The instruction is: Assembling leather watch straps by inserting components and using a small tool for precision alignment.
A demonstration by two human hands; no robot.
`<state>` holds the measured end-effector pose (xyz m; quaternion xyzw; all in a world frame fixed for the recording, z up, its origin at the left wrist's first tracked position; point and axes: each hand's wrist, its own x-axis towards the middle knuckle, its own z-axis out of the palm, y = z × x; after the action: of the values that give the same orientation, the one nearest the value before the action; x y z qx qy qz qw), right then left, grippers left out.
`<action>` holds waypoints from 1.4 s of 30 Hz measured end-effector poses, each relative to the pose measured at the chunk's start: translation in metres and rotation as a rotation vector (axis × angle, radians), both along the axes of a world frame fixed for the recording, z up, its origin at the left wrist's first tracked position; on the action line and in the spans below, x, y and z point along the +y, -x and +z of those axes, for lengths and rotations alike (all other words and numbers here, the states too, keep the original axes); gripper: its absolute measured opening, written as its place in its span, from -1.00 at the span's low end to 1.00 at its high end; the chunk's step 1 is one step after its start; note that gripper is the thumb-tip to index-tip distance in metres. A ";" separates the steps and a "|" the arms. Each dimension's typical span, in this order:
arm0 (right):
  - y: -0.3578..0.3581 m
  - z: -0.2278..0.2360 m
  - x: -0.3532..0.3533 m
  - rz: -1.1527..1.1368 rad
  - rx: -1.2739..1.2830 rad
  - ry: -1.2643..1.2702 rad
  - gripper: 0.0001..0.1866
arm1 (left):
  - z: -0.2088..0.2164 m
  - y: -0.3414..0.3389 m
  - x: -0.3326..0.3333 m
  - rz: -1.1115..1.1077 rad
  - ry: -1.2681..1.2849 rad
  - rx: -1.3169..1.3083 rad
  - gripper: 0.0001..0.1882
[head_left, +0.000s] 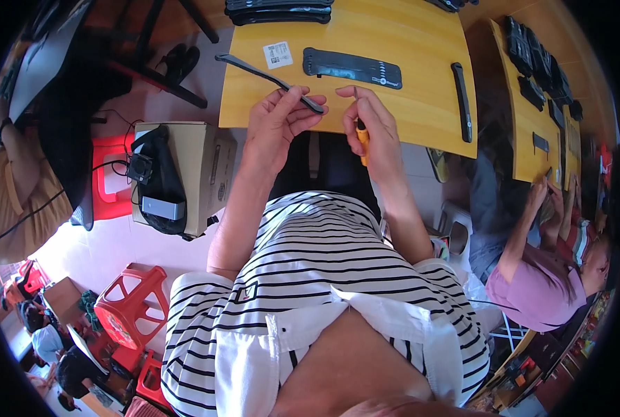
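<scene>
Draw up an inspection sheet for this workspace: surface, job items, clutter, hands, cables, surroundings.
Surface: yellow table.
Job items: slim dark strip; yellow-handled tool, type unclear.
Clutter: flat dark piece, white label, second strip, dark stack at the view's top.
Hands: left hand holds the slim dark strip near its lower end; right hand grips the yellow-handled tool.
Cables: black cable left of the cardboard box.
Surroundings: red stool left; person in pink right.

Open to pass across the yellow table (424,101) between the flat dark pouch (351,67) and the black strip (462,102) (also behind the pouch). Blocked at the far left by stacked black pouches (278,12), nearer by the dark strap (254,71) jutting from the left hand (282,121).
</scene>
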<state>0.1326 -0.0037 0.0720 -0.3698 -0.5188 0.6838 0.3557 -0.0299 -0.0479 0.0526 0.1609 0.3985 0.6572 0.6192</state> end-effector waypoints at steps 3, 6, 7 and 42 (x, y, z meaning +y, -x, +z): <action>-0.008 0.003 -0.003 0.109 -0.113 -0.136 -0.70 | 0.002 0.002 -0.001 0.011 -0.012 0.017 -0.73; -0.008 0.007 -0.009 0.141 -0.204 -0.276 -0.67 | 0.003 -0.001 0.000 0.023 -0.012 0.010 -0.72; -0.008 0.010 -0.012 0.141 -0.205 -0.276 -0.67 | 0.004 -0.002 0.000 0.034 -0.005 0.020 -0.73; 0.002 -0.017 -0.024 -0.188 -0.820 -1.030 -0.44 | -0.004 -0.018 0.005 0.130 0.037 -0.017 -0.81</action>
<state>0.1311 -0.0272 0.0547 -0.4265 -0.8380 0.1185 0.3189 -0.0121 -0.0431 0.0486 0.1176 0.4146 0.6900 0.5815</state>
